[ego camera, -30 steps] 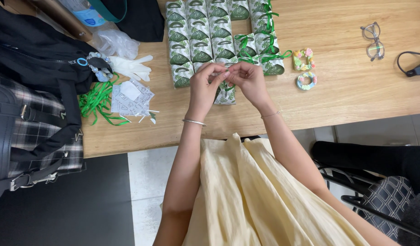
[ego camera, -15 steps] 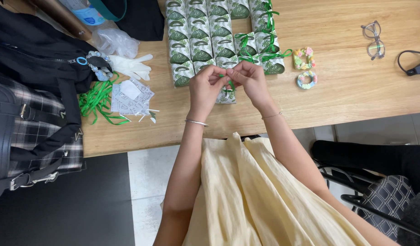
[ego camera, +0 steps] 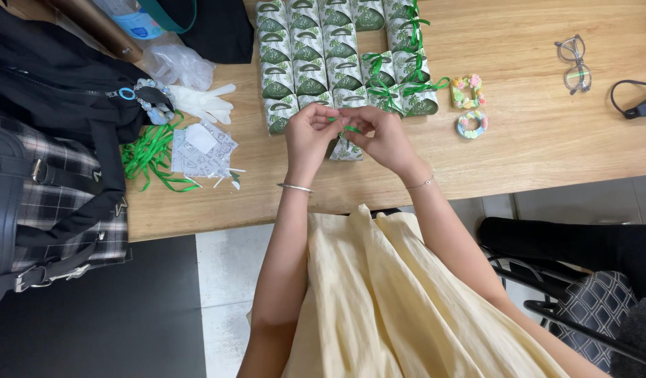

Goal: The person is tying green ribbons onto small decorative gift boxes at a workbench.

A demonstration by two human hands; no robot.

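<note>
— Green ribbon, is that what you have pinched there?

— Yes. My left hand and my right hand are both closed on it, fingertips together, just above one small green-and-white gift box that sits on the worktop right under my hands. Most of that box is hidden by my fingers.

— How many boxes are there besides that one?

— I count roughly eighteen in the block of boxes beyond my hands, laid in rows, touching one another. About five of them, on the right side, have tied green bows; the rest show bare handles. The top row is cut off by the frame, so the count is not exact.

— And to the right?

— Two small pastel decorated rings, one squarish and one round, just beside the boxes. Farther out, one pair of glasses and one black cable.

— To the left?

— One loose heap of green ribbons, one white printed paper sheet beside it, one pair of white gloves, one crumpled clear plastic bag. What the bag holds I cannot tell. A black bag and a plaid bag lie at the worktop's left end, both shut.
</note>
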